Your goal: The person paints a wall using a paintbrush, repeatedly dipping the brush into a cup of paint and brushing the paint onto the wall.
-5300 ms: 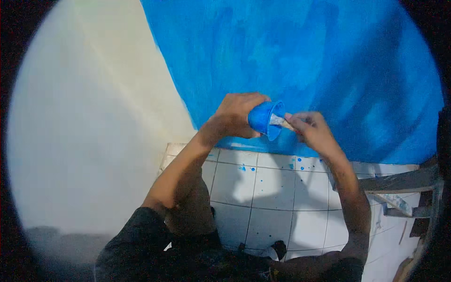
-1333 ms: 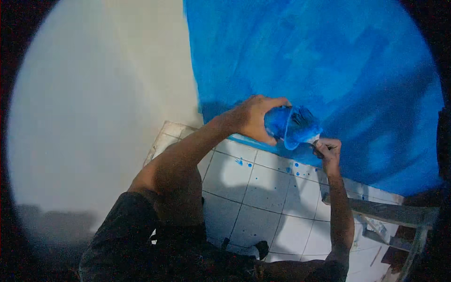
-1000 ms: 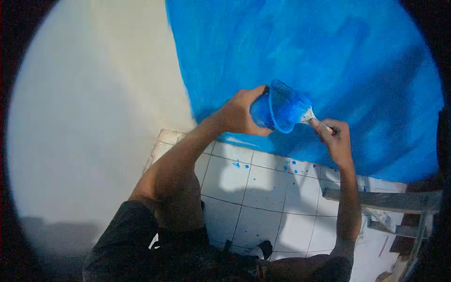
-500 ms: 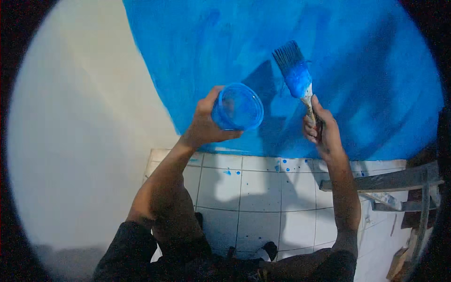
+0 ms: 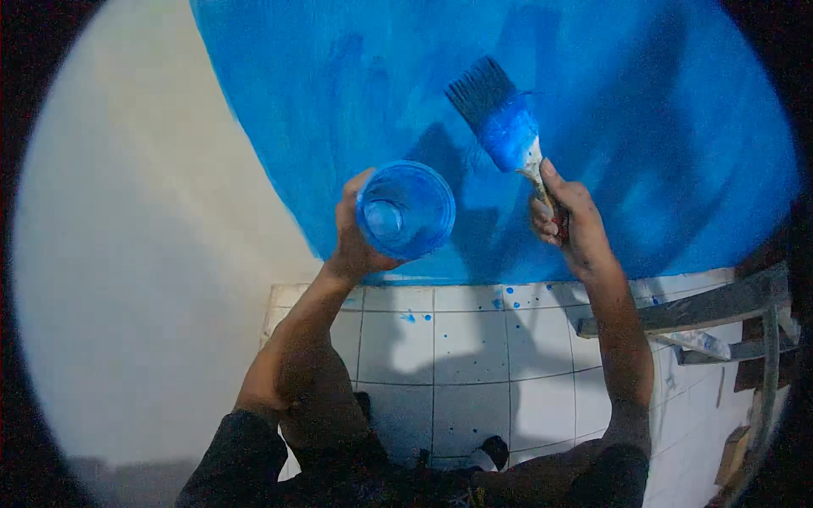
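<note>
My left hand point(image 5: 354, 233) is wrapped round the side of a clear plastic tub point(image 5: 423, 212) smeared with blue paint. The tub's open mouth is turned up towards me, and a paler round patch shows at its bottom. In my right hand point(image 5: 576, 216), a wide paintbrush point(image 5: 508, 131) is gripped by its handle. The brush's dark bristles point up and to the left, and blue paint coats its ferrule. Both are held in front of a blue painted wall point(image 5: 356, 93), apart from each other.
A cream wall point(image 5: 127, 212) meets the blue one at the left. Blue drops spot the white tiled floor point(image 5: 470, 347). A grey wooden frame point(image 5: 711, 311), perhaps a ladder or stool, stands at the right by my right forearm. My legs and feet are below.
The tub has come slightly left and down and tipped so that its inside shows more. My right hand has moved a little left, with the brush leaning further left.
</note>
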`<state>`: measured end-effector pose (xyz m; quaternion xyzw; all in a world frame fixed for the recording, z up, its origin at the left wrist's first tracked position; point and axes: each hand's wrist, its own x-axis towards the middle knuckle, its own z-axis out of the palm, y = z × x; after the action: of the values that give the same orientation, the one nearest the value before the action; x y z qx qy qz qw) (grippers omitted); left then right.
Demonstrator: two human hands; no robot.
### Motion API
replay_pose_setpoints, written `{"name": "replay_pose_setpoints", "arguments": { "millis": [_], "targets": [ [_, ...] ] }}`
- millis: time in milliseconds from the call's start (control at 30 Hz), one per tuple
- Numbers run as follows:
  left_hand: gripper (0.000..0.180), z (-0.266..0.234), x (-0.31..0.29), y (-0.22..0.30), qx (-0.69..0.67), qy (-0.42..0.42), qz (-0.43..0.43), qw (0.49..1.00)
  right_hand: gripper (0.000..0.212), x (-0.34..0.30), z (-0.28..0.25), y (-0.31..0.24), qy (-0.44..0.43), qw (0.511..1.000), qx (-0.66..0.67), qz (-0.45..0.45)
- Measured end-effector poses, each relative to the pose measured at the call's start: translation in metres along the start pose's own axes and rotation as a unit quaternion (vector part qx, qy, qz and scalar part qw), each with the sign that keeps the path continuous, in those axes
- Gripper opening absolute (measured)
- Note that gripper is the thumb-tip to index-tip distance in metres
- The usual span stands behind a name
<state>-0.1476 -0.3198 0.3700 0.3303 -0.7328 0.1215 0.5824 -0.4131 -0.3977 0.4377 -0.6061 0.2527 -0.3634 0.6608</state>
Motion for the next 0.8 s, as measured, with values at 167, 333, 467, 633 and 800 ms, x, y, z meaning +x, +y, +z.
{"name": "replay_pose_setpoints", "arguments": {
  "millis": [167,333,467,633,800],
  "targets": [
    [0.093,0.003,-0.003,-0.001,0.097,0.052,0.021,0.994,0.049,0.0,-0.002,-0.002,0.019,0.998,-0.06,0.012],
    [0.099,0.002,-0.005,-0.015,0.023,0.038,0.027,0.999,0.051,0.003,0.0,-0.003,0.015,0.996,-0.094,-0.001],
    [0.1,0.003,-0.004,0.001,0.062,0.028,-0.017,0.998,0.052,0.002,-0.002,-0.002,0.004,0.994,-0.111,-0.004],
    [0.1,0.002,0.004,0.007,0.119,0.001,0.027,0.993,0.052,0.001,0.0,-0.002,0.01,0.992,-0.127,-0.008],
    [0.101,0.002,-0.004,-0.001,0.107,-0.024,0.022,0.994,0.048,0.0,0.01,-0.005,0.03,0.992,-0.124,-0.013]
  ]
}}
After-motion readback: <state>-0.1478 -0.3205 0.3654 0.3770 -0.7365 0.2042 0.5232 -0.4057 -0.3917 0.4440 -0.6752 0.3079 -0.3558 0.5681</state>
